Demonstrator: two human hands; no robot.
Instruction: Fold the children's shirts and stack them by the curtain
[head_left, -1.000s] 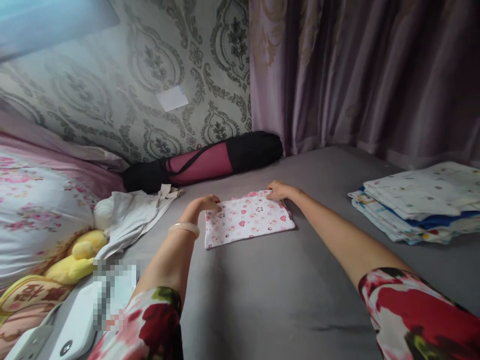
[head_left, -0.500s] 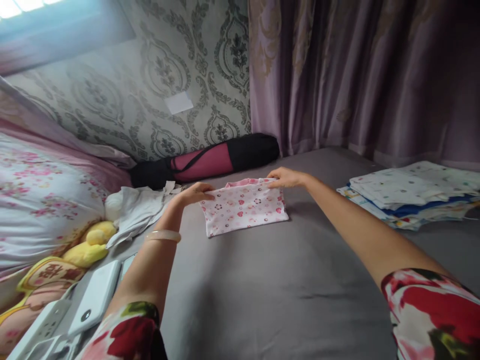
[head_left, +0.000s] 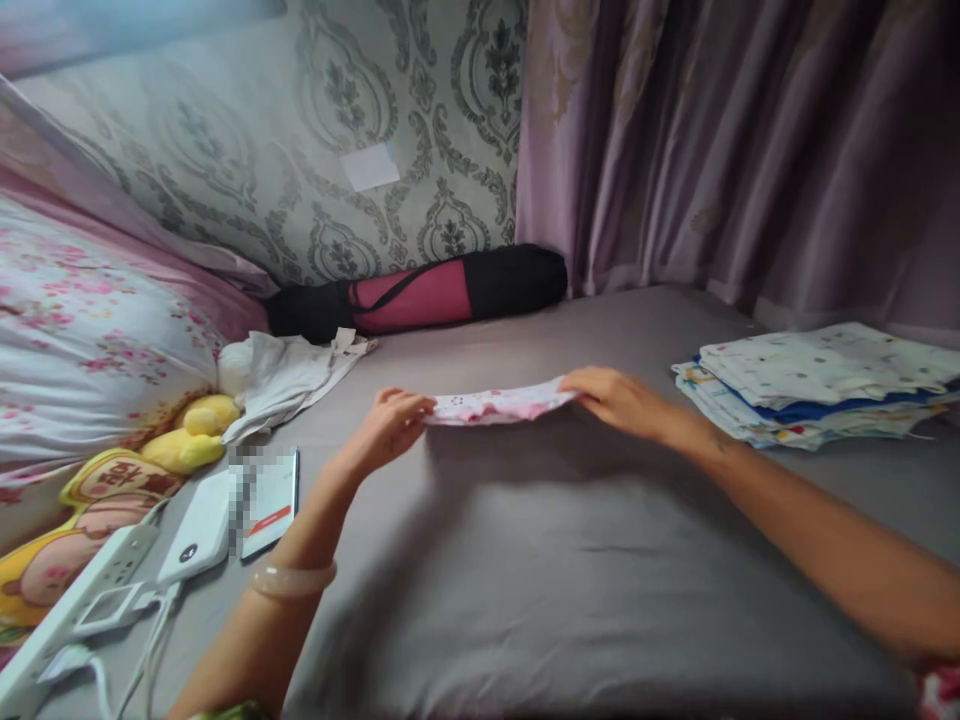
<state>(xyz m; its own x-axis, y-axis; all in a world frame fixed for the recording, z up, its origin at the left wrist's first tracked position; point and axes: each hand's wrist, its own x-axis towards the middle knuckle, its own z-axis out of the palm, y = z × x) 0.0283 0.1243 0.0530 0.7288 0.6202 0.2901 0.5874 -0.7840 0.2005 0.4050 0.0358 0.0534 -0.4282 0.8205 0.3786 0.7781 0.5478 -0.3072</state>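
Note:
A folded white cloth with a pink and red print (head_left: 499, 402) is stretched between my two hands above the grey bedsheet (head_left: 570, 600), seen nearly edge-on. My left hand (head_left: 396, 425) pinches its left end, and a pale bangle (head_left: 294, 580) circles that forearm. The right end is gripped by my right hand (head_left: 619, 398), fingers closed on it. A shadow falls on the sheet below the cloth.
Folded printed cloths (head_left: 825, 375) are stacked at the right. A black and pink long bag (head_left: 420, 295) lies along the wall. Left are a crumpled pale cloth (head_left: 296, 375), yellow plush (head_left: 187, 440), power bank (head_left: 199, 530), phone (head_left: 271, 500) and power strip (head_left: 90, 590).
The cloth has been lifted and tilted from its flat, spread view to a thin edge, still held in both hands. The view has shifted, showing more of the phone and cables at the left.

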